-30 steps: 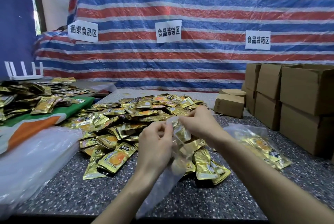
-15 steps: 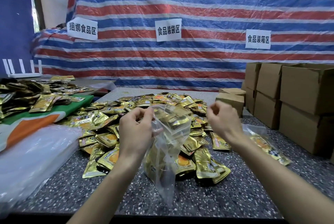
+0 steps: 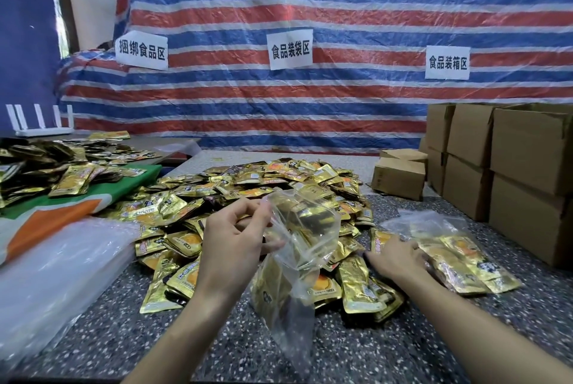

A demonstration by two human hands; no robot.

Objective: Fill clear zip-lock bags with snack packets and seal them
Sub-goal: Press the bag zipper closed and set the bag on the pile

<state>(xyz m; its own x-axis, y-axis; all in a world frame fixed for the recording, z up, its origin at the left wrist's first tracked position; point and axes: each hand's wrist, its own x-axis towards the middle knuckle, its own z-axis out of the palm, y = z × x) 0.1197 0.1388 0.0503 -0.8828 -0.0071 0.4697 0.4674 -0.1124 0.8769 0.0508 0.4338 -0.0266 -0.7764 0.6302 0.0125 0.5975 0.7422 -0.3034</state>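
A clear zip-lock bag [image 3: 297,259] is hanging just above the worktop [image 3: 186,337] near its front edge, the left hand [image 3: 231,247] pinching its open mouth. The right hand [image 3: 393,259] is resting on the snack packets [image 3: 248,185] beside a filled bag [image 3: 449,247]; whether it is gripping any, I cannot tell.

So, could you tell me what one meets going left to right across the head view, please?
Clear plastic stack, left hand, zip-lock bag it holds, right hand, filled bag, cardboard boxes.
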